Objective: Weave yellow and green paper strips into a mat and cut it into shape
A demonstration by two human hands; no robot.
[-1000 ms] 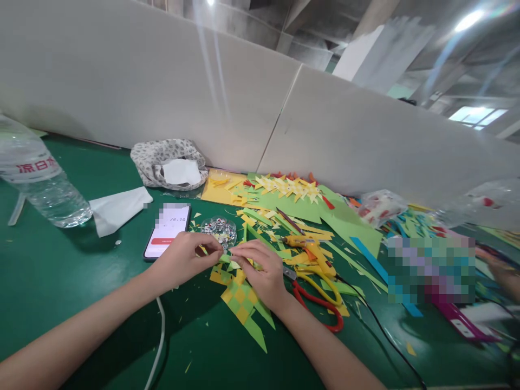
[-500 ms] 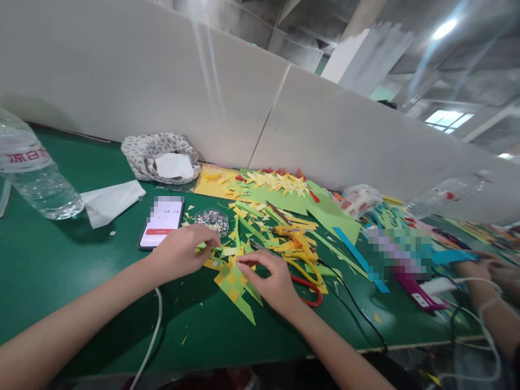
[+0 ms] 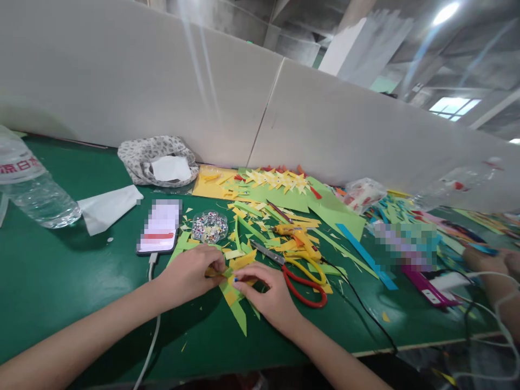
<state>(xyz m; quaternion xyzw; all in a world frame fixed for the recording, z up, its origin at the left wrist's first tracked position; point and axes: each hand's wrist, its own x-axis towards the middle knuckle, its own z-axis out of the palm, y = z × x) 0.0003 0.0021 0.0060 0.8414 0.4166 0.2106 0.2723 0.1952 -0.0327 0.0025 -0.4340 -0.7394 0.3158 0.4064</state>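
Observation:
A woven piece of green and yellow paper strips [image 3: 231, 297] lies on the table under both hands, a pointed green end toward me. My left hand [image 3: 198, 272] is closed on its left side, fingertips pinching the paper. My right hand [image 3: 268, 290] pinches a small round bluish piece [image 3: 235, 279] between thumb and forefinger, right at the weave; it looks like a craft eye but is too small to be sure. Just beyond my left hand sits a clear flower-shaped case [image 3: 210, 226] full of small craft eyes.
Scissors [image 3: 303, 281] with red and yellow handles and a yellow glue gun [image 3: 298, 239] lie right of my hands among paper scraps. A phone [image 3: 159, 227] on a white cable and a water bottle [image 3: 38, 187] are left. Another person's hand [image 3: 485, 262] shows far right.
My left hand has come down from beside the case onto the woven paper, uncovering the case. My right hand has shifted slightly toward me, and a bluish piece now shows in its fingertips.

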